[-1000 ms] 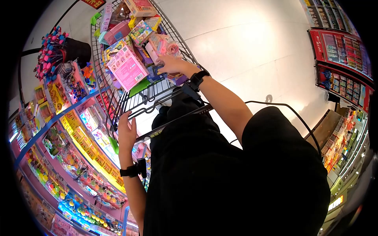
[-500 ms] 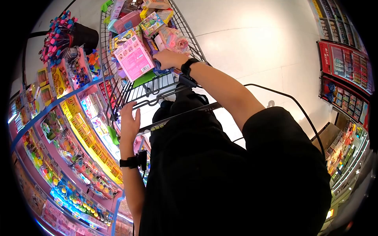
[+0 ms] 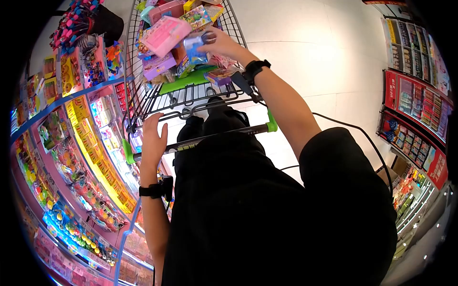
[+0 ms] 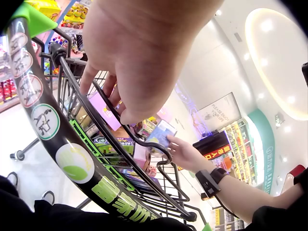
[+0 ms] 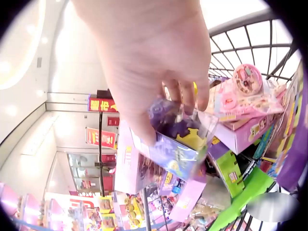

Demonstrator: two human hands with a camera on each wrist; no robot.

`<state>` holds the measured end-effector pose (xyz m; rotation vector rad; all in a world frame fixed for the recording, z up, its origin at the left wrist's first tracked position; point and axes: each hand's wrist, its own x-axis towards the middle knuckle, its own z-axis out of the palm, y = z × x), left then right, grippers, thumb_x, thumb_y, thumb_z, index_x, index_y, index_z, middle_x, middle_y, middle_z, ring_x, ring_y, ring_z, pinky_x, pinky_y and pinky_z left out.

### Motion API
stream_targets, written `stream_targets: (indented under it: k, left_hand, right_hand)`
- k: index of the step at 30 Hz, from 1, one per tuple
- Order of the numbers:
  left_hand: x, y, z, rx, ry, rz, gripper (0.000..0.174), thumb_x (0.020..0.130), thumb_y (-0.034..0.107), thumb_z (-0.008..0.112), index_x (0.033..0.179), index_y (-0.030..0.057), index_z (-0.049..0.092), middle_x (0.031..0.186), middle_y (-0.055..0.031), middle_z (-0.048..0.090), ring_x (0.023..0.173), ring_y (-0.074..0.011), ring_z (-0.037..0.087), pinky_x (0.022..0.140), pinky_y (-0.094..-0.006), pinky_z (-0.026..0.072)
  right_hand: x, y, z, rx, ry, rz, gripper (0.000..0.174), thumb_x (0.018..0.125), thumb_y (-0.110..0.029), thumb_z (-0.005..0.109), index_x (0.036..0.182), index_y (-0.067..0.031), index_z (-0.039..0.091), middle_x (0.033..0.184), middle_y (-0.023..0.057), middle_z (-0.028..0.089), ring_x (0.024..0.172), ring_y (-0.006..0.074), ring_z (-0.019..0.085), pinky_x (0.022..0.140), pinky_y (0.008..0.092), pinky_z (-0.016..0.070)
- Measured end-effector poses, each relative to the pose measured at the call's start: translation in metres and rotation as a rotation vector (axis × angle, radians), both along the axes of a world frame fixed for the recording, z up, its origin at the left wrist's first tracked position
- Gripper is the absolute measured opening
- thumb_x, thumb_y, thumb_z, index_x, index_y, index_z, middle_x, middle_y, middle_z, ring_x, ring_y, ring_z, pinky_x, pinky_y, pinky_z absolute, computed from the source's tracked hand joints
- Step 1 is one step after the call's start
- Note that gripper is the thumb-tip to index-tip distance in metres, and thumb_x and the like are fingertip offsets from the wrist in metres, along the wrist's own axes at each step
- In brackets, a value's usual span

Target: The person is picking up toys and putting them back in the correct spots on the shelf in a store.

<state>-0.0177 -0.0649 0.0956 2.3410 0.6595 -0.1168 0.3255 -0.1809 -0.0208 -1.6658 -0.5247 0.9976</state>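
Note:
My right hand (image 3: pixel 222 45) pinches a small blue-and-purple toy box (image 5: pixel 175 154) with a clear window, held over the heap in the shopping cart (image 3: pixel 238 28). A yellow piece shows through its window. Beside it, a pink box (image 3: pixel 167 35) lies tilted on other toys. Below these are a purple box (image 3: pixel 159 66) and, near the cart's right side, another small purple box (image 3: pixel 218 77). My left hand (image 3: pixel 153 136) rests at the cart's near wire rim, just by the handle (image 3: pixel 214 137), thumb apart from the fingers; in the left wrist view its fingertips pass behind the rim.
Shelves of packaged toys (image 3: pixel 78 162) line the left side, close to the cart. A dark bin (image 3: pixel 107 24) of pink and blue items stands at the upper left. Red-framed display racks (image 3: pixel 415 100) stand at the far right, across pale floor. A green panel (image 3: pixel 188 81) lies in the cart.
My right hand has lifted the blue box up from the heap. The pink box has shifted up and tilted, uncovering the purple box. My left hand has stayed near the rim.

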Motion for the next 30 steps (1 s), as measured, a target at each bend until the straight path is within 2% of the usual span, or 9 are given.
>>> stream_targets:
  k: [2,5,6,12,15,18,21,26,30]
  left_hand:
    - [0.002,0.0,-0.001,0.0,0.011,-0.005,0.031,0.091,0.008,0.061,0.121,0.001,0.057,0.121,-0.0186,0.06,0.118,-0.0379,0.05,0.104,-0.0443,0.0397]
    - [0.003,0.004,-0.005,0.011,0.044,-0.034,0.033,0.09,0.008,0.062,0.122,0.0016,0.057,0.121,-0.018,0.06,0.12,-0.0374,0.049,0.105,-0.0438,0.0385]
    - [0.003,0.005,-0.007,0.021,0.055,-0.042,0.033,0.089,0.008,0.062,0.122,0.0024,0.058,0.122,-0.0174,0.06,0.12,-0.0368,0.049,0.106,-0.0432,0.0376]
    - [0.004,0.004,-0.008,0.037,0.083,-0.059,0.034,0.089,0.009,0.063,0.122,0.0034,0.058,0.123,-0.0162,0.06,0.121,-0.0362,0.048,0.107,-0.0437,0.0362]
    - [0.004,0.004,-0.006,0.029,0.078,-0.049,0.033,0.089,0.009,0.062,0.121,0.0022,0.058,0.121,-0.0173,0.06,0.12,-0.0377,0.048,0.106,-0.0448,0.0368]
    - [0.002,0.003,-0.012,0.036,0.043,-0.036,0.031,0.089,0.008,0.062,0.119,0.0009,0.059,0.118,-0.0185,0.06,0.118,-0.0404,0.047,0.104,-0.0463,0.0377]
    - [0.005,0.002,-0.011,0.054,0.051,-0.04,0.03,0.089,0.008,0.062,0.118,0.001,0.059,0.117,-0.0178,0.061,0.117,-0.04,0.048,0.104,-0.0464,0.0378]
    - [0.006,-0.004,-0.004,0.046,0.048,0.002,0.03,0.089,0.008,0.062,0.118,-0.0004,0.06,0.116,-0.0175,0.061,0.117,-0.0379,0.049,0.101,-0.0441,0.0408]
    - [0.001,-0.007,-0.009,0.054,-0.016,0.006,0.034,0.086,0.005,0.062,0.118,-0.001,0.058,0.116,-0.0183,0.06,0.115,-0.0387,0.05,0.1,-0.0452,0.0422]
  right_hand:
    - [0.016,-0.012,0.018,-0.068,-0.025,-0.179,0.086,0.062,-0.028,0.09,0.129,0.0072,0.048,0.11,0.0229,0.065,0.106,0.0301,0.065,0.091,0.0345,0.0524]
    - [0.046,-0.024,-0.019,-0.188,-0.373,-0.196,0.089,0.064,-0.026,0.089,0.132,0.0086,0.043,0.113,0.024,0.064,0.107,0.0336,0.065,0.092,0.0369,0.0524]
    - [0.047,-0.025,-0.02,-0.173,-0.476,-0.21,0.084,0.07,-0.027,0.084,0.134,0.0077,0.042,0.12,0.0265,0.059,0.11,0.0405,0.061,0.095,0.0408,0.0509]
    - [0.025,-0.019,-0.054,-0.275,-0.952,-0.127,0.066,0.077,-0.023,0.074,0.132,0.0006,0.047,0.123,0.0284,0.052,0.115,0.0466,0.053,0.097,0.0495,0.0475]
    - [-0.004,-0.024,-0.026,-0.226,-0.872,0.125,0.065,0.076,-0.023,0.074,0.131,-0.0013,0.047,0.122,0.0277,0.053,0.117,0.0456,0.052,0.095,0.051,0.0479]
    - [-0.029,-0.014,-0.023,-0.457,-0.558,0.484,0.062,0.077,-0.022,0.075,0.13,-0.0029,0.048,0.12,0.0268,0.053,0.118,0.0427,0.051,0.101,0.0469,0.0442]
    - [-0.05,0.003,-0.014,-0.552,-0.705,0.554,0.065,0.076,-0.021,0.077,0.13,-0.0024,0.046,0.122,0.0263,0.052,0.118,0.0418,0.051,0.101,0.0464,0.0438]
    - [-0.052,0.03,-0.038,-0.357,-0.914,0.377,0.05,0.071,-0.016,0.075,0.114,-0.002,0.054,0.113,0.019,0.057,0.111,0.0383,0.054,0.094,0.0479,0.0449]
    - [-0.039,0.037,-0.053,-0.413,-0.668,0.181,0.076,0.068,-0.018,0.08,0.131,0.0009,0.043,0.124,0.022,0.057,0.126,0.0387,0.049,0.098,0.0435,0.047]
